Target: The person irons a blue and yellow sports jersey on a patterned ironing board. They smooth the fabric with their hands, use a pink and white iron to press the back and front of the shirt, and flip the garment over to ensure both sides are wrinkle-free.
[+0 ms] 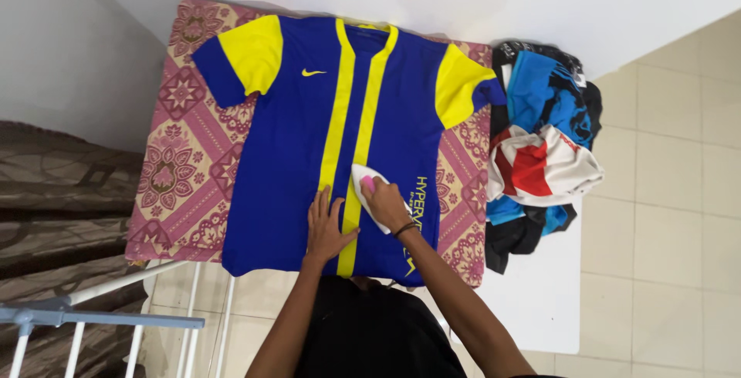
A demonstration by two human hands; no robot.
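Across a table draped with a patterned pink and cream cloth (181, 169), a blue jersey with yellow shoulders and two yellow centre stripes (285, 154) is spread flat, front up, its collar pointing to 12 o'clock and its hem toward the person at 6 o'clock. Near the hem, at about 5 o'clock of the garment's middle, a white iron with a pink handle (369, 185) is gripped by the right hand (387, 206), whose fingers are closed around the handle; a dark band is worn at that wrist. Just beside it, at the iron's 8 o'clock, the left hand (326, 231) is laid palm down with its fingers spread on the blue fabric and the left yellow stripe, holding nothing. The two hands are close together but not touching.

As far as can be judged, the pressing of this jersey is under way at its lower middle; the chest, shoulders and sleeves lie flat, though whether they have been gone over cannot be told. At 3 o'clock of the table, a heap of crumpled clothes in blue, black, white and red (544, 146) is stacked on a white surface (540, 308), and it appears unpressed, so much of the work seems to be left. No folded, finished garments are seen.
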